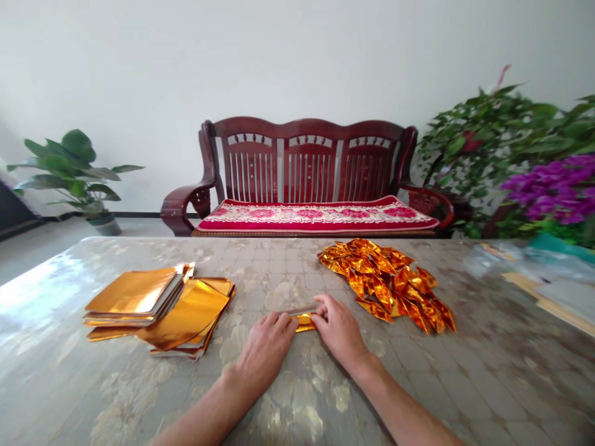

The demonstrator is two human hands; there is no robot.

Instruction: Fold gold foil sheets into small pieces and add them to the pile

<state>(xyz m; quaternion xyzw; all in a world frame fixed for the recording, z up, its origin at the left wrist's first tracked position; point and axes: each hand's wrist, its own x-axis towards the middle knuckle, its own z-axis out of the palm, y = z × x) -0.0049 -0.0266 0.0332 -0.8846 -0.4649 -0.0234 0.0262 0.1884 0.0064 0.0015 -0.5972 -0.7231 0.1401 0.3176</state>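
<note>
Between my two hands a small folded strip of gold foil paper (305,322) lies on the patterned table (274,396). My left hand (269,341) is closed on its left end, fingers pressed down on the foil. At the right end my right hand (338,328) pinches the strip between thumb and fingers. To the left are stacks of flat gold foil sheets (186,316), some fanned out. Beyond my right hand is a heap of folded gold foil pieces (385,282) with pointed ends.
Clear plastic bags (493,257) and pale flat sheets (558,303) lie at the table's right side. Past the far edge stands a dark wooden bench (307,161) with a red floral cushion (320,215). Potted plants (69,167) and purple flowers (553,186) flank it.
</note>
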